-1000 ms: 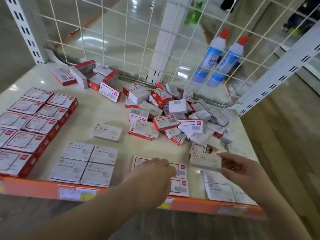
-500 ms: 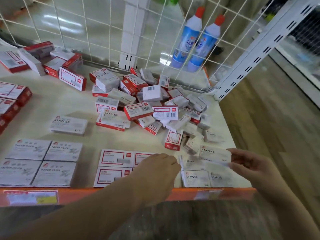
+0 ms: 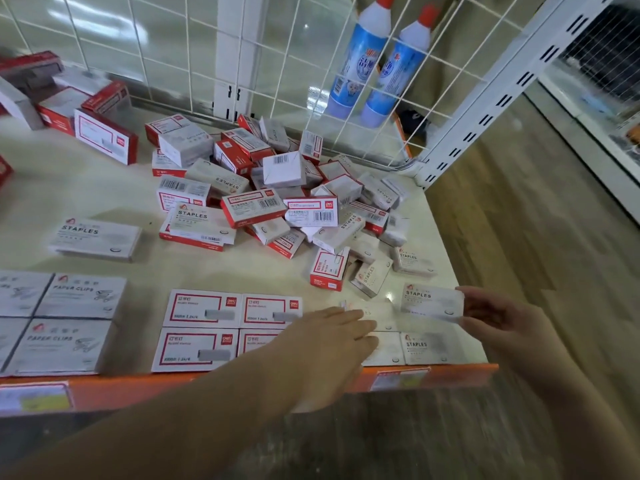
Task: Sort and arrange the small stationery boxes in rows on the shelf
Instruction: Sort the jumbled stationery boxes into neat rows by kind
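My right hand (image 3: 498, 317) pinches a grey STAPLES box (image 3: 433, 301) just above the shelf's front right corner. Below it two grey staples boxes (image 3: 420, 348) lie flat in a row at the shelf edge. My left hand (image 3: 332, 337) lies flat with straight fingers over the red-and-white staple boxes (image 3: 202, 310) and the left grey box, hiding part of them. A loose heap of mixed small boxes (image 3: 287, 202) fills the middle back. Grey PAPER CLIPS boxes (image 3: 78, 296) are laid in rows at the front left.
The cream shelf (image 3: 104, 188) has an orange front lip (image 3: 138, 389) with price tags. A white wire grid (image 3: 194, 64) backs it, with two blue bottles (image 3: 377, 60) behind. Larger red boxes (image 3: 104, 136) sit at the back left. One grey staples box (image 3: 95, 239) lies alone.
The view has swung right and nearer. My right hand has carried the grey staples box to the right, past the grey row. My left hand's fingers have stretched out flat.
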{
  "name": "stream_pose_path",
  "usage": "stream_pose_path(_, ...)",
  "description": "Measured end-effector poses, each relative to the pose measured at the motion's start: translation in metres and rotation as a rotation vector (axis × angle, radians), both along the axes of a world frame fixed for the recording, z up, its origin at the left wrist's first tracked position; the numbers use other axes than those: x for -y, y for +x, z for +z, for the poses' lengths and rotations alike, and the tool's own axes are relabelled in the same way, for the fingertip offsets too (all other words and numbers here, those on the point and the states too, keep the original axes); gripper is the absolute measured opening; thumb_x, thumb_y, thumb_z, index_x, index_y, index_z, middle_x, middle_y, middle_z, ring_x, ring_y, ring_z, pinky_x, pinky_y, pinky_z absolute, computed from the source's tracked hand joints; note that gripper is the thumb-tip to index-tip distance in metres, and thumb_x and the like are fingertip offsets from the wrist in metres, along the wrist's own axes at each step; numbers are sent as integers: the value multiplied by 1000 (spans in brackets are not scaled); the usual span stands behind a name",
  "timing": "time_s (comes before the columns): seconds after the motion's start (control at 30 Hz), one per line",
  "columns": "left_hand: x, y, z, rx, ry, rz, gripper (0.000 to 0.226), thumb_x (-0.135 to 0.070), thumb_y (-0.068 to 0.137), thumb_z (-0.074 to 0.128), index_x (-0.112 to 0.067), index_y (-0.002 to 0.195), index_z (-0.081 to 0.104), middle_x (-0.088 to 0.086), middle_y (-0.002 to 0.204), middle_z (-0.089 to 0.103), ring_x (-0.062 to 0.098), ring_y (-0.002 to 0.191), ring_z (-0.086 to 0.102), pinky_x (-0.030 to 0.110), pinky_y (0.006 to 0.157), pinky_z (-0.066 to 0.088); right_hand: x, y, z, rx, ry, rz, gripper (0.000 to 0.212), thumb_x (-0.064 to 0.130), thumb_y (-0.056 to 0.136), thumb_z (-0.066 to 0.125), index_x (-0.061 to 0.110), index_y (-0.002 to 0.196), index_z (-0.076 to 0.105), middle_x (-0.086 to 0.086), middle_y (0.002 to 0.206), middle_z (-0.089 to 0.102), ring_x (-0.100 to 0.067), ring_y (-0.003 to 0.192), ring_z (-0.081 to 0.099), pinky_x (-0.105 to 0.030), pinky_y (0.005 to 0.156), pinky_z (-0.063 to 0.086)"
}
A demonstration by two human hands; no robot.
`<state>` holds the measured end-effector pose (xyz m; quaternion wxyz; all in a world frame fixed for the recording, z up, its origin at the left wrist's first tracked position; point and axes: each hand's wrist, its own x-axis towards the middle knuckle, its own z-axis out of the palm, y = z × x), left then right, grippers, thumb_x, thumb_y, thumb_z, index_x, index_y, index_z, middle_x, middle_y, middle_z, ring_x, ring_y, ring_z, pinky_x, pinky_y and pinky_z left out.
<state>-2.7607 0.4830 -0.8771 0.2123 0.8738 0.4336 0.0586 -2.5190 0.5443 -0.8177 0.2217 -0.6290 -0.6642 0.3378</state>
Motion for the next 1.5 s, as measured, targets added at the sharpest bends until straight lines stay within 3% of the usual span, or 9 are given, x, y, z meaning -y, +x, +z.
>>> stream_pose_path(0.1,-4,9,-1,8,25,-26,59,-31,98,44,-23,148,15,-4,156,7,15,144,3,27,106,-8,-2,9,-3,59,-62,47,35,-2,77,69,12,109,67,-5,90,72,-17,86,68,-23,79,53)
stream_pose_path(0.2,-9,14,1,12,18,-26,58,-33,98,44,-22,148,17,-4,156,10,16,144,7,28,108,-4,-6,10,-2,60,-113,95,33,-3,79,66,16,107,67,-3,91,73,-14,89,68,-20,79,53)
stream_pose_path(0.3,-14,18,2,6,7,-14,54,-33,96,47,-21,145,27,-1,152,25,19,140,23,36,115,16,-12,4,2,42,-184,139,37,-8,82,61,23,99,68,0,89,72,-9,84,67,-15,72,52)
stream_pose_path(0.4,-18,21,4,3,4,11,52,-34,95,50,-21,141,32,0,144,38,19,130,37,39,108,34,-20,4,-2,67,-203,124,42,-12,81,58,24,102,65,-5,91,70,-12,85,66,-17,73,53)
stream_pose_path(0.63,-23,26,1,18,62,15,47,-34,92,54,-20,136,41,0,131,47,19,113,49,40,92,48,-21,-1,-19,77,-242,90,41,-7,84,57,21,114,60,2,95,68,-8,90,63,-20,78,49)
stream_pose_path(0.93,-28,32,4,-11,156,-17,46,-31,95,49,-18,139,38,1,139,43,18,117,47,31,95,41,-20,-7,-29,167,-158,64,25,14,85,65,23,108,63,9,96,67,0,86,62,-8,66,46)
stream_pose_path(1.13,-28,37,5,29,172,9,41,-29,96,46,-17,135,43,1,130,48,17,113,48,30,92,43,-20,-8,-33,174,-165,74,28,18,85,66,28,111,62,6,94,64,-8,89,62,-17,73,46)
stream_pose_path(1.23,-30,37,5,9,153,-13,46,-30,95,48,-19,138,37,2,133,44,19,112,50,32,87,46,-20,-8,-36,168,-158,87,23,20,84,67,35,101,63,4,99,62,-11,91,61,-20,75,47)
stream_pose_path(1.5,-29,37,1,-28,170,-48,51,-28,96,48,-19,143,31,1,148,34,20,129,41,32,104,36,-21,-14,-34,223,-166,111,19,22,83,68,33,97,61,6,109,55,-10,95,58,-21,76,47)
